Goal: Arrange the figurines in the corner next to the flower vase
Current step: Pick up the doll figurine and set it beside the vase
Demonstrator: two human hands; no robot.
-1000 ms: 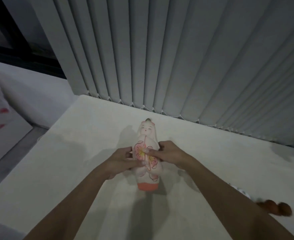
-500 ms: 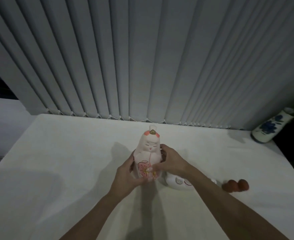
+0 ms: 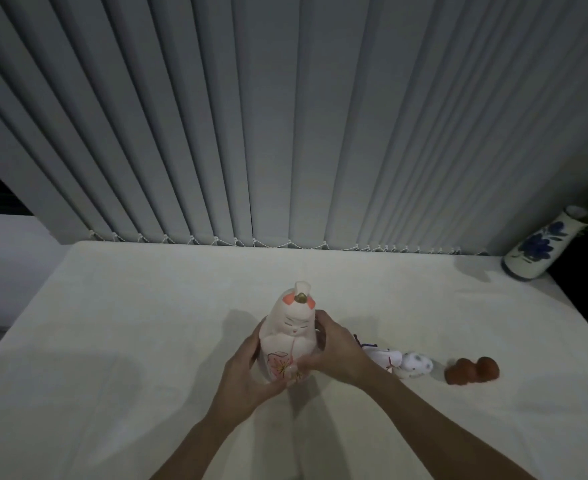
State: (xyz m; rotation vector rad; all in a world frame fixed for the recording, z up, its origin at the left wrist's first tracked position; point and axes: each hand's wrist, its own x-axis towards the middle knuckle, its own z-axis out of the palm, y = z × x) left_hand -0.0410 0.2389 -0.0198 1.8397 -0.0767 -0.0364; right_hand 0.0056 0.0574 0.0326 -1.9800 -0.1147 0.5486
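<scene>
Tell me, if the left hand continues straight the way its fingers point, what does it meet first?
The left hand already touches the pink doll figurine; beyond it probably the right hand.

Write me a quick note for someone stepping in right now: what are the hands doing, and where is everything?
Left hand and right hand: both clasp the tall pink-and-white doll figurine, upright, mid-table.
White spotted figurine and brown figurine lie on the white table, right of the hands.
Blue-flowered vase stands in the far right corner.
Done: nothing placed in the corner yet.
Left: move all three figurines beside the vase.
</scene>
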